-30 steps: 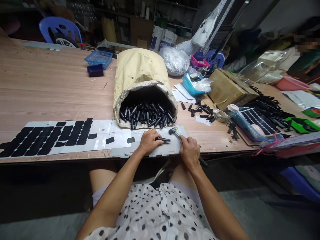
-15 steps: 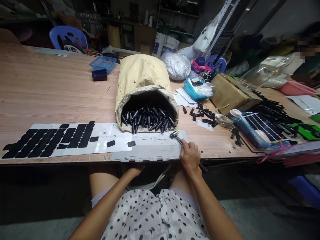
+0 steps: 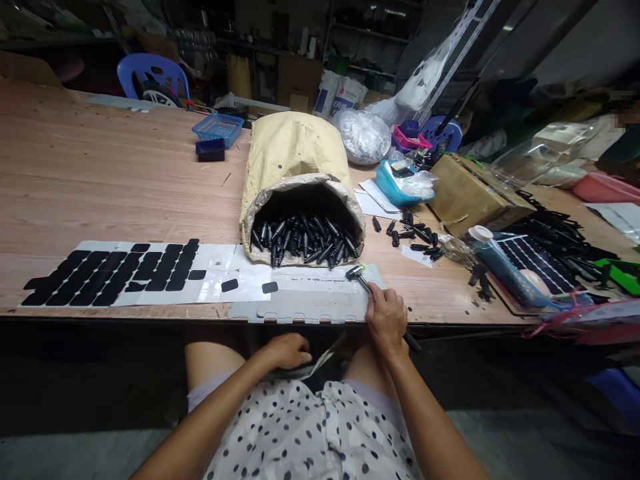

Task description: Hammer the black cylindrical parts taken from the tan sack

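Note:
My right hand (image 3: 387, 320) is wrapped round the handle of a small hammer (image 3: 361, 276) at the table's front edge. The hammer's metal head, with a yellowish face, rests over a grey board (image 3: 315, 303). Below the table edge, over my lap, my left hand (image 3: 290, 350) has its fingers curled in; whatever they might hold is hidden. Behind the board lies a yellowish paper sack (image 3: 300, 143), its mouth towards me, full of black tapered plastic parts (image 3: 305, 237).
To the left, black rounded pieces (image 3: 100, 277) sit in rows on a white sheet (image 3: 213, 257). Loose black parts (image 3: 425, 235) lie right of the sack, near a blue basin (image 3: 400, 193) and a cardboard box (image 3: 475, 193). A blue basket (image 3: 220, 128) stands further back.
My left hand has come out from under the table edge into view over my lap. The whole scene has shifted slightly right; my right hand keeps hold of the hammer.

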Motion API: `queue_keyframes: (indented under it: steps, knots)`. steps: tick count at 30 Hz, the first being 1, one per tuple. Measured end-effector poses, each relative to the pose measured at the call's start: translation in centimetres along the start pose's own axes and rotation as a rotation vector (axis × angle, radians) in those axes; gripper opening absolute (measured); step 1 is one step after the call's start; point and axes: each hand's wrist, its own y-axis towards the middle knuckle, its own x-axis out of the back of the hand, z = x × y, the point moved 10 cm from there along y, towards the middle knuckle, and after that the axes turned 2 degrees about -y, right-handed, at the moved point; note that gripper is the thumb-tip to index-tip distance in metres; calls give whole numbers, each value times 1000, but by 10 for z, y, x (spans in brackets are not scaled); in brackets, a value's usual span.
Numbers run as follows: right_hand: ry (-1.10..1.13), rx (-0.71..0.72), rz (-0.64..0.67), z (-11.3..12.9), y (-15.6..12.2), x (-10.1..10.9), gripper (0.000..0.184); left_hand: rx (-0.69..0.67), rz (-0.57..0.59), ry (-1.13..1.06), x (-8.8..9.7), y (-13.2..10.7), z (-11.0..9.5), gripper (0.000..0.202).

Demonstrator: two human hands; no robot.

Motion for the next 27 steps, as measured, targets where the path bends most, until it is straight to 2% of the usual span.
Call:
queue_keyframes:
  steps: [2, 3, 4, 5, 6, 8, 9, 10, 12, 16, 20, 23, 25, 27]
  knots:
    - [4, 1, 6, 0, 0, 0, 31, -139, 191, -75, -2, -13, -39, 22]
    - [5, 3, 8, 0, 0, -1, 30, -196, 260, -138, 4, -18, -59, 27]
    - [4, 4, 10, 1, 1, -1, 30, -216, 236, -177, 21, -17, -75, 31]
    - [1, 3, 9, 1, 1, -1, 30, -209, 108, -165, 49, -12, -85, 33]
    - [-4, 1, 6, 2, 1, 0, 30, -173, -101, -110, 84, -5, -91, 33]
    - [-19, -4, -4, 3, 2, 0, 30, -28, -534, 68, 150, 1, -93, 32]
    - [-24, -6, -10, 4, 2, 0, 30, 62, -683, 155, 172, 4, -92, 32]
    - [-27, -8, -13, 5, 2, 0, 30, 151, -783, 228, 188, 7, -91, 33]
    - [-16, -15, -8, 6, 2, -1, 31, 286, -858, 319, 204, 18, -87, 34]
    - [28, -38, 15, 6, 2, -3, 30, 375, -847, 357, 211, 33, -84, 30]
    - [24, -42, 8, 8, 2, -2, 32, 402, -843, 343, 211, 19, -82, 28]
    - [9, -51, 1, 10, 2, -1, 32, 237, -812, 377, 196, 9, -90, 24]
    - [8, -61, 8, 10, 2, -1, 32, 59, -722, 411, 173, 10, -100, 18]
    - [15, -68, 22, 10, 2, -2, 33, -59, -615, 428, 146, 15, -102, 12]
